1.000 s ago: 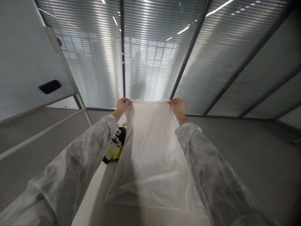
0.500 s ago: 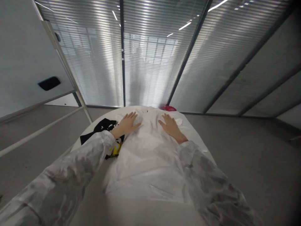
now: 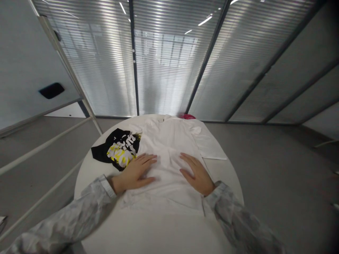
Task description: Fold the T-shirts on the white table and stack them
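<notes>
The white shirt [image 3: 172, 141] lies on the tabletop, under and between the two hands, and reaches far past the fingertips. The left hand [image 3: 135, 173] and the right hand [image 3: 197, 174] are palm down on it, thumbs out, fingers loosely spread. They pinch nothing.

A second ago, both hands pinched the shirt's far end and held it up. Now it is down, and the hands have come back to its near half. So the shirt looks laid out and mostly flat, I think, with some small wrinkles under and past the hands.

A black shirt with a yellow and white print [image 3: 119, 150] is just past the left hand; I can't tell if they touch. Something red [image 3: 188, 116] peeks out well beyond the right hand. The round tabletop [image 3: 84, 183] is under it all.

Count: two hands, one white shirt, one black shirt, one red thing, one tabletop.
</notes>
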A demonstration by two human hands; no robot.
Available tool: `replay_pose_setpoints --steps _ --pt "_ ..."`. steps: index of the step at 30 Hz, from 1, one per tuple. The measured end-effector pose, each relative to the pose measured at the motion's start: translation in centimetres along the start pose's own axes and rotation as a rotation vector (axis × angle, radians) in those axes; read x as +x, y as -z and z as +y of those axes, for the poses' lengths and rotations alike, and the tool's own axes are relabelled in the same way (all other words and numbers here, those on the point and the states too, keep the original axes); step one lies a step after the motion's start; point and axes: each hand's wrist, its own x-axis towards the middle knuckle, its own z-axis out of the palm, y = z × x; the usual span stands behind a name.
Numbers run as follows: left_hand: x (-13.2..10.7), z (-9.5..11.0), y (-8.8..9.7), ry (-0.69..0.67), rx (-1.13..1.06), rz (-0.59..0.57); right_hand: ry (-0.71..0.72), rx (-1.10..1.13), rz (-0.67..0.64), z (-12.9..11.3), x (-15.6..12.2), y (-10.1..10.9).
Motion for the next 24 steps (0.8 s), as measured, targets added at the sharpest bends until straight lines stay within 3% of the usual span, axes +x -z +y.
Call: replay_pose_setpoints --steps 4,12,17,24 --pt "-1.1 0.7 0.8 -0.160 -0.155 -0.079 0.063 0.066 -0.044 -0.7 -2.3 1.6" --pt "-2.4 1.7 0.8 -0.176 -0.153 -0.120 0.084 0.102 -0.181 -2.8 -7.4 4.8" --pt "-3.0 2.5 0.4 -0.228 -0.248 -0.145 0.057 0.096 -0.218 -3.5 -10.2 5.4" --pt "-4.3 3.1 0.4 -0.107 -0.522 -0.237 -0.022 0.181 -0.233 -4.0 -10.3 5.0"
